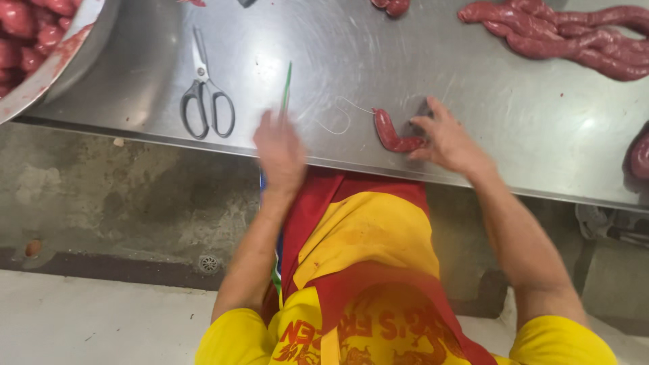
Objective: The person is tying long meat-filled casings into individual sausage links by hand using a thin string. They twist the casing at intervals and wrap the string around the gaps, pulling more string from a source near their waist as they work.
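**Right hand on short sausage link, left hand blurred at table edge**

Head view, looking straight down at a stainless steel table [378,81].

- Right hand [447,140]: about 3 o'clock from frame centre, palm down on the table, fingers spread and curled onto the end of a short red sausage link [392,135]. Fingertips press the link at its right end; it's a pinch-and-hold contact, not a full fist.
- Sausage link: lies on the table near the front edge, just left of the right hand, curved. A thin white string [338,122] runs off its upper end toward 9 o'clock, looping loosely on the steel.
- Left hand [280,154]: around 8 o'clock from the link, at the table's front edge, motion-blurred. Can't tell whether the fingers are clenched or loose. A thin green strip [286,91] rises from it toward 12 o'clock; contact looks likely, but blur hides the grip.
- Scissors [206,98]: black handles, blades closed, flat on the table at 10 o'clock from the left hand, apart from it.
- Linked sausages [561,37]: long coil at 1 o'clock, far corner, well apart from both hands.
- Metal bowl [74,47] of red meat pieces at 10 o'clock, top left corner.
- Person wears a yellow shirt and a red and yellow apron [358,257].
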